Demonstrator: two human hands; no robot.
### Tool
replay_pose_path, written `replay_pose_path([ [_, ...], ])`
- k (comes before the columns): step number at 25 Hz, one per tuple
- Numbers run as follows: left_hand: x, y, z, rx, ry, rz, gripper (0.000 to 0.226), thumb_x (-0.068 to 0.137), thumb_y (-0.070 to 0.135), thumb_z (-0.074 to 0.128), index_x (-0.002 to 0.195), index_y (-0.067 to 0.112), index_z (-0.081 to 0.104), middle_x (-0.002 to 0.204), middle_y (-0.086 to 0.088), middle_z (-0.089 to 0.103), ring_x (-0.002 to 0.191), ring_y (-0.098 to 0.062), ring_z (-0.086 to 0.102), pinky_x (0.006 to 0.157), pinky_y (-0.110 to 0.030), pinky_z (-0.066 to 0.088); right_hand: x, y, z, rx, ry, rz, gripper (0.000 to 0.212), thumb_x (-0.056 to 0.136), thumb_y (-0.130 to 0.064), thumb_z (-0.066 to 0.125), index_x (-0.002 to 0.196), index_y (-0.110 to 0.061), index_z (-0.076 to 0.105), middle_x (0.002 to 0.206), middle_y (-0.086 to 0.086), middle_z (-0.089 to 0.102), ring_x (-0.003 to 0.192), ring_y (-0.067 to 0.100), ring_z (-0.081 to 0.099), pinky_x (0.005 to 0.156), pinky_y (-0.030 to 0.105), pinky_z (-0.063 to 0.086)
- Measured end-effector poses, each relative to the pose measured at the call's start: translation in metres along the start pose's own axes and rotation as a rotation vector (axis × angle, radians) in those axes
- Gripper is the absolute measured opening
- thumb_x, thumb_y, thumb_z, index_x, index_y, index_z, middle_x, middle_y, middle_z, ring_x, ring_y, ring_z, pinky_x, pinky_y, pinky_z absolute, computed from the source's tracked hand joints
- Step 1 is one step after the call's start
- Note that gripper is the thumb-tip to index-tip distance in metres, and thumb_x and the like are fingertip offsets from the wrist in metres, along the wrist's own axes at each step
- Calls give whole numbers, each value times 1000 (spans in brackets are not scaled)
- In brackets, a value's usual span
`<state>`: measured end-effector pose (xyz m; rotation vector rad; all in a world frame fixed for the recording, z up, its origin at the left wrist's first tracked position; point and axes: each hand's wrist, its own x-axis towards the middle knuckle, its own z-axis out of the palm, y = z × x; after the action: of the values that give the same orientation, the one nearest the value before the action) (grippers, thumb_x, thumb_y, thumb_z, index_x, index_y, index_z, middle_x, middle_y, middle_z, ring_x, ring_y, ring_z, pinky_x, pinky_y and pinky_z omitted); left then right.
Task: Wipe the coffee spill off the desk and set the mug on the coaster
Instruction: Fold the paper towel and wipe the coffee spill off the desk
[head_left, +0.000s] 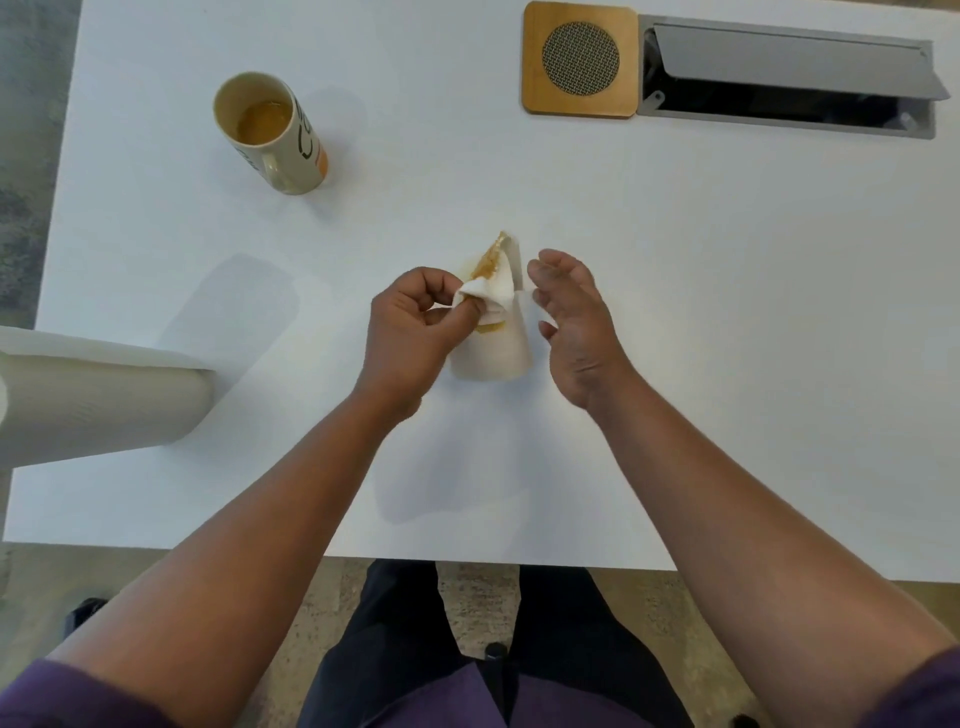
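Note:
A white paper towel (496, 345), stained brown with coffee at its raised tip, sits at the middle of the white desk (675, 312). My left hand (410, 327) pinches a folded corner of it. My right hand (571, 317) hovers just right of the towel with fingers relaxed and holds nothing. A faint yellowish coffee smear (465, 267) shows on the desk beside the towel's stained tip. The cream mug (272, 135), with coffee inside, stands at the far left. The square wooden coaster (580, 60) with a round mesh centre lies at the far right, nothing on it.
A paper towel roll (98, 405) stands at the desk's left edge. A grey cable hatch (789, 78) with its lid open is set into the desk right of the coaster. The desk's near edge runs just above my legs.

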<state>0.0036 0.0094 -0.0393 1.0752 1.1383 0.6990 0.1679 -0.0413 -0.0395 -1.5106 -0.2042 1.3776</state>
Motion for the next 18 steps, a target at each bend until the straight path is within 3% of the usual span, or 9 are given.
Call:
replay_pose_path([
  [2, 6, 4, -7, -244, -124, -116, 11, 85, 12, 76, 85, 20, 68, 88, -8, 67, 84, -23, 63, 72, -36, 51, 4, -4, -7, 22, -248, 115, 45, 88, -48, 62, 125, -22, 66, 125, 3, 69, 124, 27, 62, 104, 42, 45],
  [4, 10, 7, -13, -334, -221, -173, 11, 86, 8, 74, 87, 18, 69, 92, -7, 72, 89, -23, 68, 73, -36, 56, 7, -3, -10, 58, -358, 159, 41, 95, -39, 60, 127, -14, 69, 127, 12, 70, 122, 29, 65, 104, 45, 51],
  [9, 15, 10, -25, -70, -285, -141, 15, 85, 9, 78, 91, 20, 69, 93, -7, 68, 85, -19, 70, 66, -34, 55, 12, -4, -17, -61, -264, 117, 46, 87, -17, 74, 128, 0, 62, 129, 21, 67, 123, 40, 62, 106, 61, 45],
  [12, 16, 11, -29, -69, -350, -189, 24, 88, 13, 75, 111, 19, 70, 103, -7, 70, 95, -21, 70, 73, -40, 59, 12, -5, -18, -62, -254, 69, 44, 81, -12, 80, 121, -3, 65, 127, 19, 69, 120, 41, 63, 102, 66, 46],
  [15, 18, 13, -33, -154, -422, -264, 27, 92, 11, 65, 117, 19, 71, 108, -4, 71, 98, -23, 70, 81, -45, 59, 11, -6, -19, -23, -297, -2, 35, 81, -5, 78, 114, -13, 70, 126, 14, 70, 117, 36, 66, 101, 63, 48],
  [18, 18, 14, -34, -220, -430, -256, 28, 94, 1, 56, 107, 19, 74, 103, -2, 71, 90, -21, 69, 76, -41, 59, 9, -10, -22, 79, -359, -29, 31, 86, 6, 69, 108, -17, 73, 118, 10, 73, 111, 28, 69, 96, 51, 56],
])
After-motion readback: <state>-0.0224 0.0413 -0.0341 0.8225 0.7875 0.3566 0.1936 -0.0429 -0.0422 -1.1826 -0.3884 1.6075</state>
